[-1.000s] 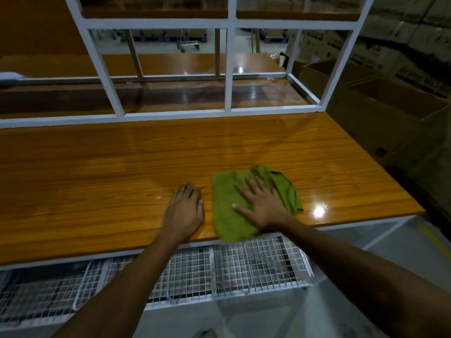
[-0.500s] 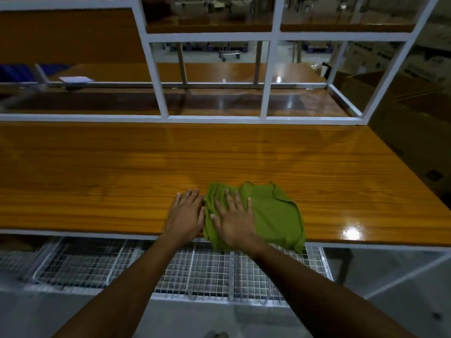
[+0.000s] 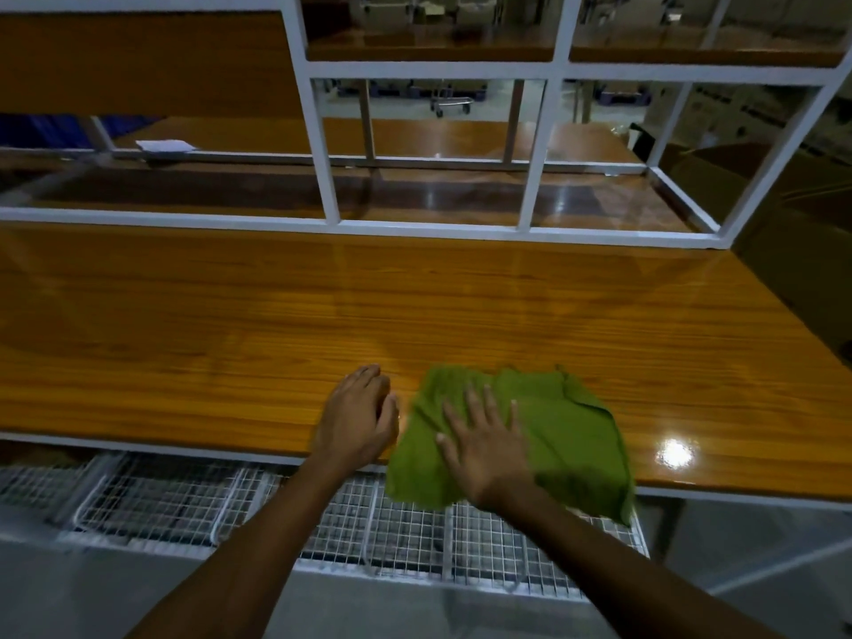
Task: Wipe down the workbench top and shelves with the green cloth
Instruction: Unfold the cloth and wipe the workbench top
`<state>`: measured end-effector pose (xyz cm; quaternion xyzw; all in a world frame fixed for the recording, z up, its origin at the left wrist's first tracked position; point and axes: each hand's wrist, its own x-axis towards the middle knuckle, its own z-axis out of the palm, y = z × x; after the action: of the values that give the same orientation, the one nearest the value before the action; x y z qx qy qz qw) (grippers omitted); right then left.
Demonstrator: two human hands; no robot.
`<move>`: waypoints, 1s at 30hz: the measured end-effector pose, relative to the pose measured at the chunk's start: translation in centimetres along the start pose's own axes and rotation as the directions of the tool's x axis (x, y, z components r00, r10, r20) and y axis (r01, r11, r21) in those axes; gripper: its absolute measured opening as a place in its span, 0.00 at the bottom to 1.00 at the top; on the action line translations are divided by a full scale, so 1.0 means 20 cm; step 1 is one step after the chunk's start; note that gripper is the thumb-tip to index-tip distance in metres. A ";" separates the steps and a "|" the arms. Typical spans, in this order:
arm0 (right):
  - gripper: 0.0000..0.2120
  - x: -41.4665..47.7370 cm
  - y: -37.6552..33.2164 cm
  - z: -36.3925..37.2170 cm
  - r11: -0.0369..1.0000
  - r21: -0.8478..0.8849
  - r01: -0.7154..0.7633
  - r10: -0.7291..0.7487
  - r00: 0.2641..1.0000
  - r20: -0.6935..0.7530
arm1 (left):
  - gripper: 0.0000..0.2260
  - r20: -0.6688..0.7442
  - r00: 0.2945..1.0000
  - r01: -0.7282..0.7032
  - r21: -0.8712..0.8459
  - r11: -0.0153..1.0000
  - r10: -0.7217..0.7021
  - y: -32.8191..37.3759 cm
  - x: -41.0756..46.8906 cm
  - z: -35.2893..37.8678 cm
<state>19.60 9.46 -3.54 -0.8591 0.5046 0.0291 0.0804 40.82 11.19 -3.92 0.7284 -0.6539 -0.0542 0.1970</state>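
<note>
A green cloth (image 3: 567,426) lies spread at the front edge of the glossy wooden workbench top (image 3: 276,325), its near side hanging over the edge. My right hand (image 3: 484,445) presses flat on the cloth's left half, fingers spread. My left hand (image 3: 359,417) rests on the bare wood just left of the cloth, fingers loosely curled, holding nothing. A white metal frame (image 3: 322,149) carries a lower wooden shelf (image 3: 461,196) behind the top and an upper shelf (image 3: 428,48) above it.
White wire-mesh baskets (image 3: 193,500) hang under the front edge. A white paper (image 3: 163,146) lies on a bench behind at the left. Cardboard boxes (image 3: 793,214) stand at the right end. Blue items (image 3: 41,131) show at the far left.
My right hand has dragged the cloth leftward along the front edge, then spread it a little to the right. My left hand stays beside it, and my view has shifted left.
</note>
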 end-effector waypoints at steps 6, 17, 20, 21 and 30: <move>0.29 0.48 -0.21 -0.02 0.998 0.053 0.034 -0.033 0.999 -0.017 | 0.26 -0.013 1.000 0.017 -0.016 1.000 -0.017 -0.06 0.09 0.00; 0.41 0.55 0.03 -0.05 0.973 0.030 -0.229 0.230 0.971 -0.067 | 0.26 0.063 0.988 -0.142 0.018 0.990 0.141 -0.23 0.43 0.02; 0.37 0.67 -0.11 -0.04 0.988 0.035 -0.153 0.155 0.987 -0.051 | 0.26 0.071 0.988 -0.136 0.013 0.991 0.134 -0.27 0.58 0.04; 0.34 0.76 -0.14 -0.05 0.990 0.035 -0.137 0.138 0.990 -0.041 | 0.25 0.074 0.989 -0.130 0.012 0.991 0.129 -0.28 0.63 0.05; 0.36 1.39 0.05 -0.17 0.978 0.075 -0.194 0.197 0.979 -0.044 | 0.25 0.062 0.981 -0.188 0.034 0.981 0.186 -0.40 0.80 0.04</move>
<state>32.30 -15.61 -3.90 -0.8024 0.5893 -0.0031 0.0945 50.22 -3.99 -4.58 0.6656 -0.7260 -0.0435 0.1674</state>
